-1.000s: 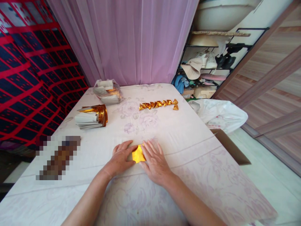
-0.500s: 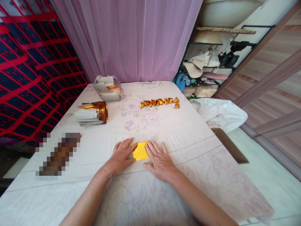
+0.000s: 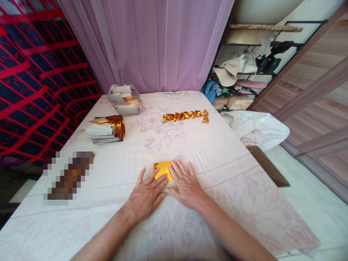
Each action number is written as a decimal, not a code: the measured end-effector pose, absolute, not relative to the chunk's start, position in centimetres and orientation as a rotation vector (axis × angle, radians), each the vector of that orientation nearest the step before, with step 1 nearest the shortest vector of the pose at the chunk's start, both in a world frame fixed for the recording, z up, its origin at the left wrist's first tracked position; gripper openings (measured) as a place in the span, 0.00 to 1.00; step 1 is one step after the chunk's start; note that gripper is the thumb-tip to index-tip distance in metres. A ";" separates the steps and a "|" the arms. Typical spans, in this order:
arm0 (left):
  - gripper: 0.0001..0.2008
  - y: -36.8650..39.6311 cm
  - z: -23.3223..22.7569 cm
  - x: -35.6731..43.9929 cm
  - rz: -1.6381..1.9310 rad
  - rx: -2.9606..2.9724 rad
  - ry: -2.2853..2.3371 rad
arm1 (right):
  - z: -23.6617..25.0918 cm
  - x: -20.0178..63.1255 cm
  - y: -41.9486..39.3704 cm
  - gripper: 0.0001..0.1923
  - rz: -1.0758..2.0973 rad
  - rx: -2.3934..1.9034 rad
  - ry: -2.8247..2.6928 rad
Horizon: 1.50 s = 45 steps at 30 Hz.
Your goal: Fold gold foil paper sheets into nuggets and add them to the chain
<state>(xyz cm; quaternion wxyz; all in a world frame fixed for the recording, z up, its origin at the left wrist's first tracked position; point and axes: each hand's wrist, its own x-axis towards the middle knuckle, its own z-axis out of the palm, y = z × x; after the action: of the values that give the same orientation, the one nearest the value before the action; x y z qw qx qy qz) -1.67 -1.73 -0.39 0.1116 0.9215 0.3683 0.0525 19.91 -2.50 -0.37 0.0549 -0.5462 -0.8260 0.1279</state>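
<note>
A small sheet of gold foil paper (image 3: 163,166) lies on the table in front of me, apparently folded. My left hand (image 3: 148,192) rests with its fingers stretched over the sheet's lower left part. Flat across the right edge lies my right hand (image 3: 187,183), fingers extended and thumb apart. Both hands are open and press on the paper without gripping it. Further back, a row of folded gold foil pieces (image 3: 185,116) stretches across the table. To the left stands a stack of gold and pale paper sheets (image 3: 106,129).
A clear plastic bag (image 3: 125,99) of similar paper sits at the back left of the flower-patterned table (image 3: 130,152). A blurred-out brown item (image 3: 69,177) is at left. Beyond the right edge are a white plastic bag (image 3: 261,128), brown cardboard (image 3: 268,166) and a shelf rack (image 3: 244,74).
My left hand has shifted from the sheet's left edge onto its lower part, so the upper left corner now shows. The right hand stays nearly in place. The view has tilted slightly.
</note>
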 end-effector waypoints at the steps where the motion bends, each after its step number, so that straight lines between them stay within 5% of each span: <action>1: 0.23 -1.8 -0.3 -2.0 0.148 2.710 1.083 | -0.4 19.9 -2.5 0.41 0.385 -1.660 -2.507; 31: 0.23 -2.5 -0.5 -4.0 0.121 2.737 1.149 | 0.4 23.0 -4.7 0.30 0.403 -1.507 -2.666; 37: 0.17 -1.5 -0.2 -3.4 0.369 2.779 1.138 | 1.1 22.1 -2.8 0.10 0.222 -1.411 -2.431; 45: 0.06 0.3 1.5 -1.0 0.465 2.724 1.262 | 0.7 21.7 -1.3 0.08 0.194 -1.300 -2.448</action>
<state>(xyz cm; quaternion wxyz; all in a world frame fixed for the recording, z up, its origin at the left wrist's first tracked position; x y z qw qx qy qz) -1.03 0.28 1.55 0.0520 0.8955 0.4148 0.1528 21.69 -1.28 0.71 0.1805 -0.4603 -0.8665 0.0688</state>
